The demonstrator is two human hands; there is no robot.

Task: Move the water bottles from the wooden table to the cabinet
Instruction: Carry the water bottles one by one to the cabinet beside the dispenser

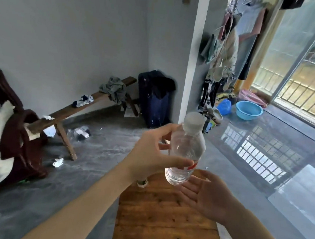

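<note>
My left hand (pixel 150 152) grips a clear water bottle (pixel 185 149) with a white cap and a red-and-white label, held upright in the air above the far end of the wooden table (pixel 164 214). My right hand (pixel 209 195) lies palm up, fingers straight, just below and to the right of the bottle's base, not touching it as far as I can see. A small part of another bottle (pixel 142 183) peeks out from under my left wrist on the table. No cabinet is in view.
A long wooden bench (pixel 64 114) with clothes on it stands by the left wall. A dark suitcase (pixel 152 100) leans in the corner. A blue basin (pixel 248 110) sits on the shiny floor near the barred window. A clothes-covered chair (pixel 6 135) is at left.
</note>
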